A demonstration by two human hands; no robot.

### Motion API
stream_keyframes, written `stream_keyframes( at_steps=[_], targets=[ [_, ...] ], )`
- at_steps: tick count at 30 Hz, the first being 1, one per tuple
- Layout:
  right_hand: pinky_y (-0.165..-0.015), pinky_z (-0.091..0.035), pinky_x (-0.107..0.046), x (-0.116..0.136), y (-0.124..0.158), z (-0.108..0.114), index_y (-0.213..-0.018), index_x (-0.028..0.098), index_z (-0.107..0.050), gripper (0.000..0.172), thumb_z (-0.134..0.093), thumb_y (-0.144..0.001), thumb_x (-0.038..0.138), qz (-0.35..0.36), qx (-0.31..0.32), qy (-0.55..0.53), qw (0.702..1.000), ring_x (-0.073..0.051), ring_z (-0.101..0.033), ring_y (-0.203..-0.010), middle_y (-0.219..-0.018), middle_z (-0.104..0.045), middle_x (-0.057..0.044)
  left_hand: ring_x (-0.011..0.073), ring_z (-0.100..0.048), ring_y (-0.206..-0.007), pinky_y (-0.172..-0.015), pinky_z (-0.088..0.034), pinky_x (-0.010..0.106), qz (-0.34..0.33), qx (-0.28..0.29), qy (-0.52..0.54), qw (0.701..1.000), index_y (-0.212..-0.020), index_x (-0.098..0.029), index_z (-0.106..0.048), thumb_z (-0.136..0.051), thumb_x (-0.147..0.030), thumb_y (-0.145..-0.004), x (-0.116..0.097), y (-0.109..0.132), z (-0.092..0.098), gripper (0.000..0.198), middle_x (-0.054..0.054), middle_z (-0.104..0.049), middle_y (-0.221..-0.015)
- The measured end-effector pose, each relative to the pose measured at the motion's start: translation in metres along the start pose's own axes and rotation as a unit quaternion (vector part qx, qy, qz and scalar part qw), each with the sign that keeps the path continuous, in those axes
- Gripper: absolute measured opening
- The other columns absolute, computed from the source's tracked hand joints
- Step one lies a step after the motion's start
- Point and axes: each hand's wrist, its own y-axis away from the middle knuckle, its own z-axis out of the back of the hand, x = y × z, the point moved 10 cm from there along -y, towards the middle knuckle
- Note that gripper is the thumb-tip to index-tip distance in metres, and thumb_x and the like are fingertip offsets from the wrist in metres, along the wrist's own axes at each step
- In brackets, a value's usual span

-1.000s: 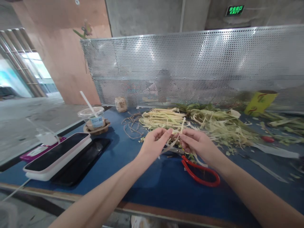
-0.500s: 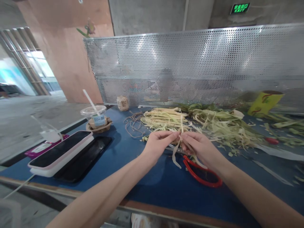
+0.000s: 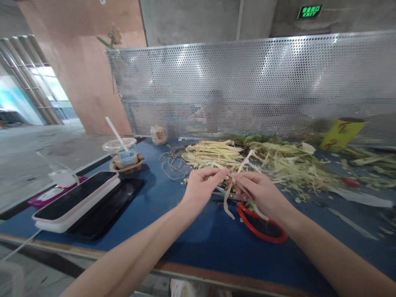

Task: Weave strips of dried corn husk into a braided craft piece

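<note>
Pale strips of what looks like corn husk are pinched between both hands above the blue table. My left hand is closed, thumb against fingertips, on the strips from the left. From the right, my right hand grips them just beside it, the fingertips almost meeting. One strip end sticks up and leans right; others dangle below the fingers. Scissors with red handles lie under my right hand, their blades partly covered. Just behind the hands is a stack of flattened yellowish husks.
A loose heap of shredded husks spreads to the right, near a yellow tube. Thin twine lies left of the stack. Farther left are a lidded cup with straw, a phone and a black slab. A perforated metal screen stands behind.
The upright strip end between my hands has tilted over to the right. Both hands keep their pinch and have barely shifted. The whole view has slid slightly.
</note>
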Motion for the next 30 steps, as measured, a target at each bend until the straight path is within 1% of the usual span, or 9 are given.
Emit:
stream_keyframes(
  at_steps=[4,8,14,17,19,22,25,28,30],
  targets=[
    [-0.043,-0.027,-0.021,-0.001,-0.002,0.000,-0.053,0.015,-0.053,0.032,-0.062,-0.070,0.041,-0.004,0.003,-0.025,1.000,-0.005,-0.037,-0.043,-0.048,-0.047,0.004,0.0171,-0.061,-0.076,-0.071,-0.046,0.026,0.001,0.022,-0.009,1.000,-0.072,-0.014,-0.071,-0.063,-0.036,-0.068,0.000,0.000,-0.004,0.024,0.004,-0.069,-0.076],
    [-0.044,-0.027,-0.020,-0.004,-0.002,0.001,-0.053,0.015,-0.055,0.028,-0.064,-0.069,0.036,-0.006,0.005,-0.013,1.000,-0.005,-0.038,-0.044,-0.049,-0.049,0.004,0.0164,-0.060,-0.075,-0.070,-0.046,0.025,-0.007,0.004,-0.019,1.000,-0.071,-0.014,-0.069,-0.062,-0.037,-0.068,-0.004,0.000,-0.001,0.024,0.003,-0.068,-0.075],
    [-0.043,-0.028,-0.020,-0.002,-0.005,0.011,-0.065,0.016,-0.060,0.026,-0.060,-0.071,0.041,0.004,-0.025,-0.039,0.999,-0.005,-0.038,-0.043,-0.051,-0.049,0.004,0.0141,-0.058,-0.072,-0.058,-0.046,0.024,0.085,0.062,-0.003,0.994,-0.084,-0.014,-0.059,-0.062,-0.043,-0.066,0.011,0.004,-0.014,0.034,0.006,-0.063,-0.083],
    [-0.042,-0.026,-0.020,-0.002,-0.005,0.015,-0.074,0.016,-0.063,0.029,-0.059,-0.072,0.044,0.004,-0.036,-0.042,0.998,-0.005,-0.036,-0.043,-0.050,-0.047,0.004,0.0133,-0.055,-0.074,-0.058,-0.045,0.023,0.041,0.028,-0.077,0.996,-0.086,-0.015,-0.051,-0.072,-0.040,-0.056,0.004,0.005,-0.007,0.045,0.006,-0.058,-0.087],
    [-0.042,-0.026,-0.020,0.000,-0.005,0.012,-0.075,0.016,-0.063,0.029,-0.059,-0.072,0.044,0.009,-0.026,-0.024,0.999,-0.005,-0.036,-0.044,-0.051,-0.046,0.004,0.0121,-0.054,-0.072,-0.056,-0.042,0.021,0.014,0.015,-0.101,0.995,-0.084,-0.016,-0.048,-0.074,-0.037,-0.054,0.000,0.005,-0.004,0.045,0.003,-0.056,-0.081],
    [-0.043,-0.027,-0.021,0.006,-0.002,0.008,-0.070,0.016,-0.061,0.026,-0.060,-0.071,0.042,0.032,-0.010,0.032,0.999,-0.006,-0.037,-0.045,-0.054,-0.048,0.003,0.0096,-0.053,-0.061,-0.054,-0.040,0.020,0.017,0.062,-0.058,0.996,-0.088,-0.017,-0.045,-0.070,-0.033,-0.060,0.002,0.005,-0.013,0.040,-0.002,-0.055,-0.066],
    [-0.044,-0.027,-0.021,0.015,-0.001,0.013,-0.064,0.015,-0.058,0.026,-0.062,-0.069,0.041,0.067,-0.037,0.087,0.993,-0.006,-0.036,-0.046,-0.051,-0.046,0.004,0.0082,-0.052,-0.052,-0.053,-0.040,0.020,0.033,0.083,-0.021,0.996,-0.092,-0.018,-0.044,-0.070,-0.029,-0.061,0.005,0.005,-0.017,0.042,-0.005,-0.057,-0.057],
    [-0.042,-0.025,-0.021,0.019,0.000,0.020,-0.065,0.015,-0.059,0.026,-0.064,-0.067,0.040,0.081,-0.071,0.107,0.988,-0.006,-0.035,-0.045,-0.049,-0.043,0.004,0.0081,-0.054,-0.051,-0.054,-0.041,0.020,0.067,0.079,0.016,0.994,-0.083,-0.017,-0.043,-0.073,-0.025,-0.058,0.010,0.005,-0.016,0.039,-0.005,-0.058,-0.053],
    [-0.042,-0.025,-0.021,0.016,-0.002,0.020,-0.067,0.015,-0.061,0.025,-0.064,-0.067,0.040,0.069,-0.064,0.098,0.991,-0.006,-0.035,-0.044,-0.050,-0.044,0.004,0.0087,-0.056,-0.052,-0.054,-0.041,0.019,0.110,0.097,0.067,0.987,-0.075,-0.016,-0.042,-0.073,-0.022,-0.057,0.016,0.006,-0.020,0.037,-0.004,-0.057,-0.051]
  ],
)
